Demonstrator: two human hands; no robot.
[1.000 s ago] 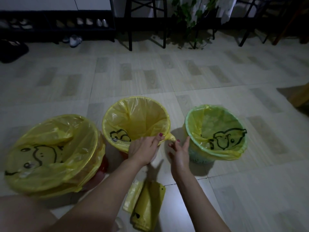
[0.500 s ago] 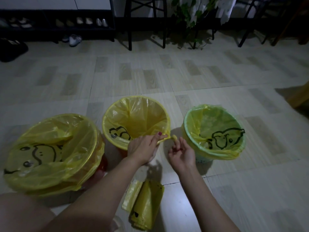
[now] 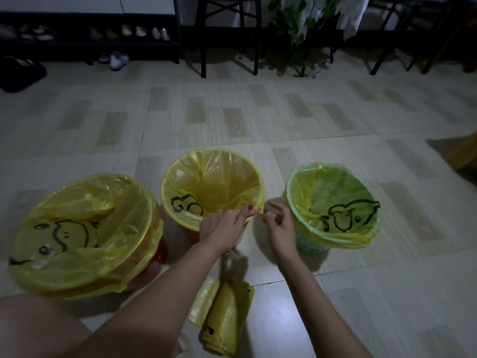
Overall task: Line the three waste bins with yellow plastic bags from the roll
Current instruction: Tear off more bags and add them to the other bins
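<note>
Three waste bins stand in a row on the floor, each with a yellow bag over its rim: a big left bin point(image 3: 85, 228), a middle bin point(image 3: 211, 182) and a green-rimmed right bin point(image 3: 333, 202). My left hand point(image 3: 222, 228) grips the bag's edge at the middle bin's near right rim, thumb on top. Just right of it, my right hand point(image 3: 280, 223) pinches the twisted tip of the same bag edge between its fingertips. The roll of yellow bags point(image 3: 224, 319) lies on the floor between my forearms.
Tiled floor stretches beyond the bins. A shoe rack point(image 3: 87, 32) lines the back left wall, with stool legs point(image 3: 227, 37) and a plant point(image 3: 296, 29) at the back centre. A wooden piece of furniture point(image 3: 464, 151) juts in at the right edge.
My right hand first curled in around the twisted tip, then lifted and closed in toward my left hand. The twisted bag tip between them has shortened. The bins have not moved.
</note>
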